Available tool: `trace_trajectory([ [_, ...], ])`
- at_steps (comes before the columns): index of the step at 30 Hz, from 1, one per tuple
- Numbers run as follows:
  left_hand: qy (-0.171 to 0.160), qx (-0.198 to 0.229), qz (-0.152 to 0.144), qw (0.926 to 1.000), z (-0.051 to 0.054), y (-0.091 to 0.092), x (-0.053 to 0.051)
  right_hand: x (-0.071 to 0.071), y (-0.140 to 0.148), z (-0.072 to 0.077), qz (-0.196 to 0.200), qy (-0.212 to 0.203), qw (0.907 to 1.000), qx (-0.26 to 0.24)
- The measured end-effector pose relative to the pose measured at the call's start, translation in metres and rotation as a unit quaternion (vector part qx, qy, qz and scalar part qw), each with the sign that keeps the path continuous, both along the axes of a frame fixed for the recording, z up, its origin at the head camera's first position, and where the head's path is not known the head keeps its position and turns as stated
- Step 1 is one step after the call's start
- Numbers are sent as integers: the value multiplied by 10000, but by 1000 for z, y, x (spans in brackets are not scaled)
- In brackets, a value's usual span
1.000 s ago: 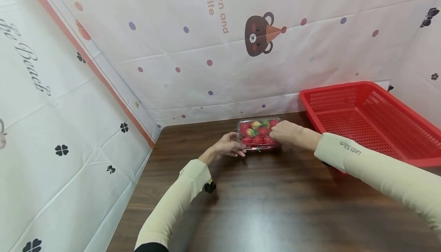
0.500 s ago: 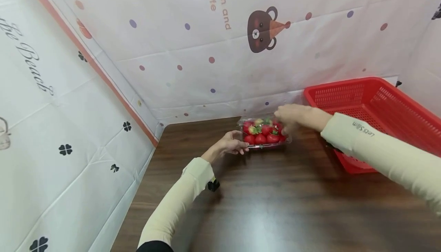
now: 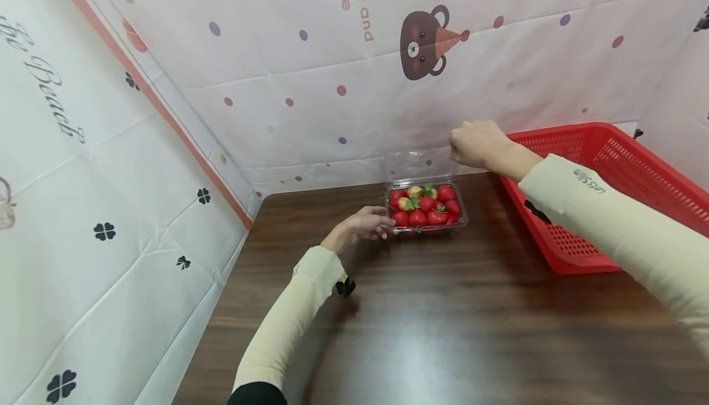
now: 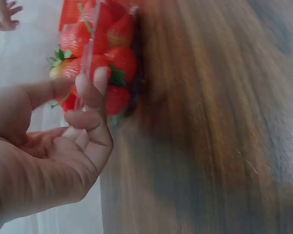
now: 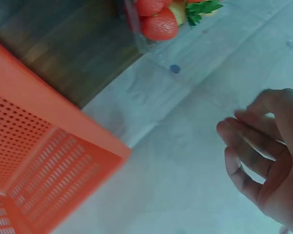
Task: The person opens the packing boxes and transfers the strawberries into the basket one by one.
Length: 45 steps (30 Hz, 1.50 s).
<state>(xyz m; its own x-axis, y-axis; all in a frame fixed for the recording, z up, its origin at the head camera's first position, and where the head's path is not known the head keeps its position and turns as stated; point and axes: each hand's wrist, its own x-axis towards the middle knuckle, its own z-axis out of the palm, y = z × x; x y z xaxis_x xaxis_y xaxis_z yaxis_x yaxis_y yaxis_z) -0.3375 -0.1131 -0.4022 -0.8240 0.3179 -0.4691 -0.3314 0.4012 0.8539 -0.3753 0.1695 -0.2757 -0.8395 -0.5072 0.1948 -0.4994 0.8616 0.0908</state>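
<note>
A clear plastic clamshell box (image 3: 426, 230) full of red strawberries (image 3: 427, 203) stands on the table near the back wall. Its see-through lid (image 3: 416, 165) is raised, leaning up at the back. My left hand (image 3: 365, 223) is at the box's front left corner. In the left wrist view, the thumb and fingers of this hand (image 4: 63, 141) pinch the box's rim (image 4: 88, 53). At the lid's upper right corner, my right hand (image 3: 480, 144) has curled fingers and seems to pinch the lid's edge. The right wrist view shows those fingers (image 5: 246, 146) bent, with the thin lid hard to make out.
A big red plastic basket (image 3: 545, 242) with slotted walls sits to the right of the box, under the right forearm. Brown wood-grain table (image 3: 421, 319) extends toward the front. A white printed cloth (image 3: 310, 122) lines the back and left side.
My right hand has risen up and back from the box's right side, and the lid has swung up with it, uncovering the strawberries. My left hand stays at the left corner.
</note>
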Motion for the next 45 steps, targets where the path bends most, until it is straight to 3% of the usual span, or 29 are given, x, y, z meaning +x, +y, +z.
trace_trajectory([
  [2, 304, -198, 102, 9993, -2, 4, 1, -1, 4, -4, -182, -55, 9998, -34],
  [4, 1018, -674, 323, 9920, -5, 9, 3, -2, 6, -9, -230, -51, 9997, 50],
  [5, 1574, -1062, 443, 9808, -7, 11, 4, -2, 6, -12, -193, -38, 9998, 82],
  [6, 2123, -1499, 602, 9638, -10, 14, 4, -2, 5, -15, -136, -20, 9999, 103],
  [8, 2999, -2312, 964, 9205, -15, 20, 2, -3, 2, -21, 53, 41, 9999, 110],
  [10, 3537, -2780, 1271, 8840, -20, 26, -3, -2, -4, -26, 255, 41, 9997, 51],
  [11, 3617, -2849, 1378, 8770, -22, 29, -6, 0, -8, -27, 340, -18, 9994, -6],
  [12, 3619, -2777, 1449, 8780, -23, 32, -10, 2, -11, -29, 448, -79, 9990, -33],
  [18, 3429, -2079, 1686, 9004, -29, 43, -24, 19, -36, -41, 947, -922, 9909, 238],
  [21, 3267, -2051, 1825, 9044, -31, 44, -25, 26, -47, -52, 1025, -1371, 9841, 464],
  [27, 3407, -2008, 2127, 8935, -36, 44, -26, 28, -58, -69, 1133, -1402, 9822, 533],
  [34, 3645, -2209, 1915, 8841, -40, 47, -25, 24, -56, -78, 868, -1446, 9849, 394],
  [45, 3699, -2283, 1912, 8801, -43, 46, -23, 22, -58, -81, 1060, -1709, 9796, 18],
])
